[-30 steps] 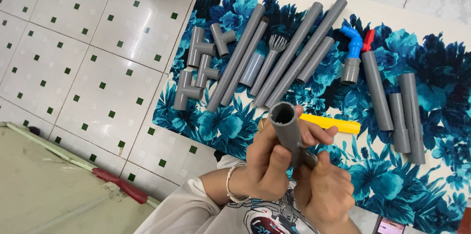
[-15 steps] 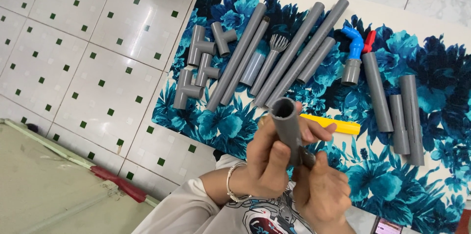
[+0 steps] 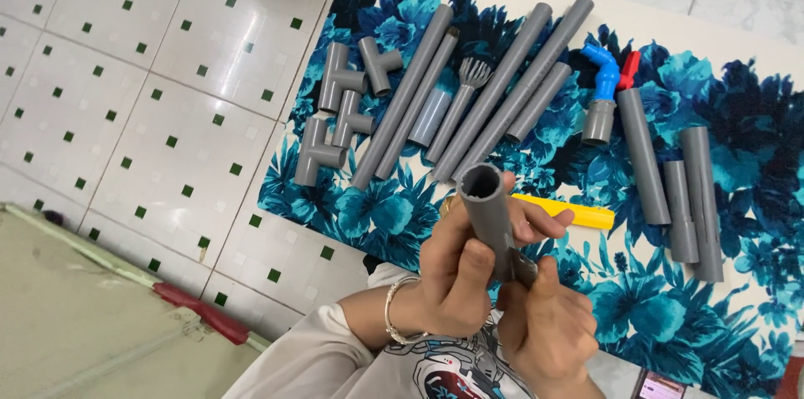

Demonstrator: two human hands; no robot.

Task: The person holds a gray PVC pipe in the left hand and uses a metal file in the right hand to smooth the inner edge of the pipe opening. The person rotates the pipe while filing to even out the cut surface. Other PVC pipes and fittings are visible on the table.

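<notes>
My left hand (image 3: 465, 269) grips a short grey pipe (image 3: 487, 206) held upright, its open end toward the camera. My right hand (image 3: 548, 324) is closed around the pipe's lower end, where a grey fitting (image 3: 521, 267) partly shows between the fingers. Both hands hover over a blue flowered mat (image 3: 737, 156). A yellow marker-like tool (image 3: 578, 213) lies on the mat just behind my left fingers.
On the mat lie several long grey pipes (image 3: 511, 85), several grey tee fittings (image 3: 339, 110), a grey strainer piece (image 3: 474, 72), a blue elbow with a red handle (image 3: 610, 72) and shorter pipes (image 3: 691, 190) at right. White tiled floor (image 3: 167, 72) lies left; a red-handled tool (image 3: 201, 311) sits near the bottom.
The pipe and both hands have stayed almost in place; my hands shifted only slightly on the pipe's lower end.
</notes>
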